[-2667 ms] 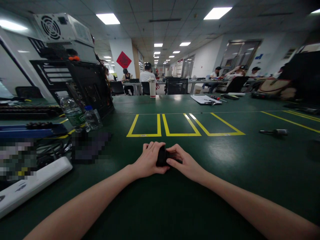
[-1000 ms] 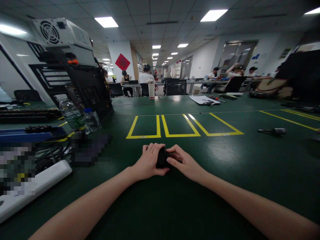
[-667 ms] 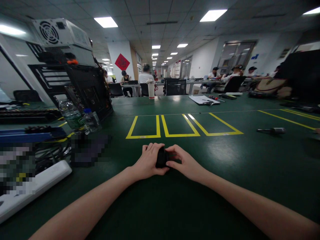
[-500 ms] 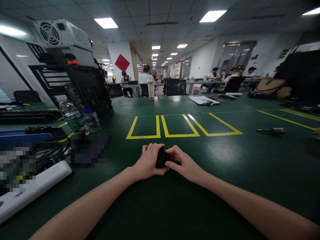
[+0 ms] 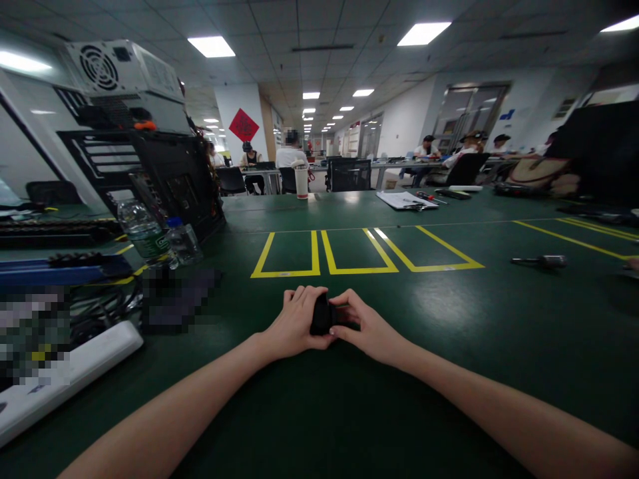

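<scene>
A small black object [image 5: 321, 318] is held between my two hands, low over the green table [image 5: 439, 399]; its kind cannot be made out. My left hand [image 5: 298, 320] wraps round its left side, fingers over the top and thumb below. From the right, my right hand [image 5: 363, 326] grips the object's right end between thumb and fingertips. Both hands hide much of it. Beyond them, yellow tape outlines [image 5: 284, 273] mark the tabletop.
At left stand a computer case [image 5: 174, 186], a plastic bottle [image 5: 142, 229] and a white power strip [image 5: 74, 376]. A screwdriver [image 5: 542, 261] lies at right. Farther back are a paper cup [image 5: 301, 181] and a clipboard [image 5: 405, 200]. Several people sit in the background.
</scene>
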Tool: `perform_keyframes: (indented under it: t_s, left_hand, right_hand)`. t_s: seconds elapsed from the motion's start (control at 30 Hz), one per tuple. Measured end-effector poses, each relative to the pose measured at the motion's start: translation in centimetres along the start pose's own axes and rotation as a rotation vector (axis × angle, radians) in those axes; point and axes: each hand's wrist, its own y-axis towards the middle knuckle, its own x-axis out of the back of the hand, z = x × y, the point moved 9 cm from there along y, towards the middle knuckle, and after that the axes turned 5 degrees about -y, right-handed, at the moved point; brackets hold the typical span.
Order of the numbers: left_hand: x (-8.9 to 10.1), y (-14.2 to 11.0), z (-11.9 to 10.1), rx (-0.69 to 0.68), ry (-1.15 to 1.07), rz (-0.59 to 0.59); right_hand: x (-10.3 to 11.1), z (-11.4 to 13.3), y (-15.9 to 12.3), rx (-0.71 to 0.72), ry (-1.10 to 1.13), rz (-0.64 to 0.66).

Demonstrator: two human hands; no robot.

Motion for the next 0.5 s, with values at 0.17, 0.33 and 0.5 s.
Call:
perform_keyframes:
  t_s: [0.17, 0.33, 0.5]
  left_hand:
    - [0.03, 0.01, 0.01, -0.001, 0.011, 0.0]
    - [0.03, 0.02, -0.08, -0.001, 0.004, 0.003]
    - [0.02, 0.06, -0.16, -0.003, -0.005, 0.003]
  right_hand:
    - [-0.31, -0.12, 0.27, 0.003, 0.085, 0.018]
    - [0.03, -0.54, 0.26, -0.036, 0.025, -0.01]
    - [0.17, 0.24, -0.01, -0.011, -0.071, -0.006]
